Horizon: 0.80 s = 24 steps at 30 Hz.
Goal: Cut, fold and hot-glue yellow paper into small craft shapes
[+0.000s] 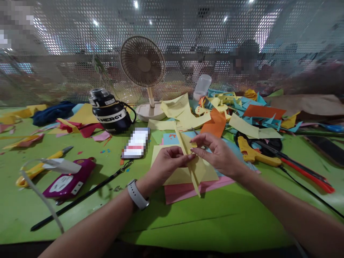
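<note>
A long folded strip of pale yellow paper stands upright in front of me, slanting from upper left to lower right. My left hand pinches its middle between thumb and fingers. On the other side, my right hand is closed too, thumb and forefinger on a small yellow bit of paper against the strip; its exact shape is partly covered by the fingers. Beneath both hands lie yellow sheets, with a pink sheet under them and light blue paper behind.
Paper scraps pile up at the back right, near a yellow glue gun and red-handled scissors. A fan, black bottle and phone stand or lie left of centre. A purple power strip and yellow cutter lie at left.
</note>
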Each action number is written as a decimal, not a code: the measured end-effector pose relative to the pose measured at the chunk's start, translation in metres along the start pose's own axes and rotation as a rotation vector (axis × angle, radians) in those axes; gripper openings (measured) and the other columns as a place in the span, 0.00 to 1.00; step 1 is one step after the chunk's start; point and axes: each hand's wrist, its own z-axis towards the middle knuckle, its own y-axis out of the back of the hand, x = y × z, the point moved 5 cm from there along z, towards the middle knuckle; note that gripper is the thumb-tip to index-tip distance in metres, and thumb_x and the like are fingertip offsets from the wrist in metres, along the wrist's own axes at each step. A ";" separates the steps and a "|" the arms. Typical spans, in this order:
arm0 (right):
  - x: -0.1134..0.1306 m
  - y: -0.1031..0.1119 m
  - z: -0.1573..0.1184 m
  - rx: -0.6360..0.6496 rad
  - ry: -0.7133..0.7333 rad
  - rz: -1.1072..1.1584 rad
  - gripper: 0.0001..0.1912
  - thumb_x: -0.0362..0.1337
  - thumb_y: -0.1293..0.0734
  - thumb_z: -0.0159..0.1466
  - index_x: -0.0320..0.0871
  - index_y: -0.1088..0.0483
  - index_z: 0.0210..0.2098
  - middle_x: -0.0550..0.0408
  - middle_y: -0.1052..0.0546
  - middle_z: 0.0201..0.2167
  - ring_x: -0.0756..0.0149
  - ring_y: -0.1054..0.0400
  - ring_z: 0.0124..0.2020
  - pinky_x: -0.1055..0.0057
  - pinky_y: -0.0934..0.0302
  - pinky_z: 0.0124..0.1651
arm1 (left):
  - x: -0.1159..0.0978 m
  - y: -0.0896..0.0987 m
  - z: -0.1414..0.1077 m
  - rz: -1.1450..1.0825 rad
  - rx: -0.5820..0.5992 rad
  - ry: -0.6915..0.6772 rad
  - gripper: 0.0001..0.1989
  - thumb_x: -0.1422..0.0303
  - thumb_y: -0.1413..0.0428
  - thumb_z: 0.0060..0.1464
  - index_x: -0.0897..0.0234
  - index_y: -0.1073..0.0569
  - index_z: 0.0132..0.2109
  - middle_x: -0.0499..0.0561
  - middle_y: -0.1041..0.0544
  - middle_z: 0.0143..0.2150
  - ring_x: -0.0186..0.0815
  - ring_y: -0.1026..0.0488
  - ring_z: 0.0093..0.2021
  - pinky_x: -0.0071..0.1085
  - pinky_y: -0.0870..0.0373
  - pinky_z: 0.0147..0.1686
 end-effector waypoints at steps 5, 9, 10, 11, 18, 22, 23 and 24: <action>-0.006 -0.001 -0.001 -0.006 -0.051 0.045 0.26 0.37 0.33 0.61 0.46 0.40 0.58 0.53 0.26 0.38 0.65 0.30 0.41 0.65 0.36 0.46 | -0.002 0.000 0.000 0.008 -0.019 -0.043 0.12 0.63 0.33 0.41 0.67 0.23 0.30 0.48 0.22 0.28 0.29 0.28 0.29 0.28 0.30 0.33; -0.010 -0.003 -0.001 0.013 -0.077 0.113 0.29 0.37 0.34 0.61 0.47 0.42 0.61 0.53 0.26 0.39 0.66 0.30 0.40 0.64 0.36 0.47 | 0.000 0.002 0.001 0.025 -0.041 -0.035 0.12 0.62 0.33 0.41 0.67 0.24 0.27 0.47 0.24 0.26 0.28 0.30 0.26 0.26 0.32 0.31; -0.011 -0.003 -0.001 0.017 -0.086 0.126 0.29 0.37 0.34 0.61 0.47 0.42 0.61 0.53 0.26 0.40 0.66 0.30 0.40 0.64 0.36 0.47 | 0.000 0.003 0.001 0.024 -0.045 -0.034 0.12 0.62 0.33 0.41 0.67 0.24 0.27 0.47 0.24 0.26 0.28 0.31 0.26 0.26 0.32 0.31; -0.012 -0.003 -0.001 0.019 -0.096 0.135 0.29 0.37 0.34 0.61 0.47 0.41 0.61 0.53 0.26 0.40 0.66 0.30 0.40 0.64 0.36 0.47 | 0.000 0.003 0.001 0.022 -0.049 -0.034 0.12 0.62 0.33 0.41 0.67 0.24 0.27 0.47 0.24 0.26 0.28 0.31 0.26 0.26 0.32 0.31; -0.013 -0.006 0.000 0.036 -0.156 0.235 0.28 0.37 0.33 0.59 0.45 0.40 0.58 0.51 0.26 0.42 0.66 0.30 0.41 0.64 0.35 0.46 | 0.000 0.002 0.000 0.012 -0.054 -0.010 0.13 0.62 0.32 0.40 0.66 0.25 0.25 0.46 0.25 0.24 0.27 0.32 0.24 0.25 0.33 0.29; -0.010 -0.001 0.001 -0.056 -0.185 0.150 0.20 0.39 0.30 0.54 0.42 0.33 0.45 0.52 0.26 0.37 0.65 0.30 0.39 0.65 0.35 0.44 | -0.001 0.003 0.001 0.020 -0.058 -0.024 0.13 0.62 0.33 0.40 0.66 0.25 0.25 0.46 0.24 0.25 0.27 0.32 0.25 0.25 0.32 0.29; -0.010 0.000 0.001 -0.071 -0.203 0.109 0.18 0.40 0.29 0.53 0.42 0.32 0.41 0.53 0.27 0.35 0.66 0.31 0.37 0.66 0.35 0.41 | -0.001 0.003 0.001 0.021 -0.059 -0.026 0.13 0.62 0.33 0.40 0.66 0.25 0.25 0.47 0.24 0.25 0.27 0.32 0.25 0.26 0.32 0.29; -0.010 0.000 0.001 -0.067 -0.221 0.076 0.16 0.42 0.28 0.52 0.42 0.32 0.37 0.54 0.27 0.33 0.66 0.31 0.34 0.67 0.36 0.39 | -0.001 0.003 0.001 0.020 -0.057 -0.025 0.13 0.61 0.33 0.40 0.66 0.24 0.26 0.47 0.24 0.25 0.27 0.32 0.25 0.26 0.32 0.29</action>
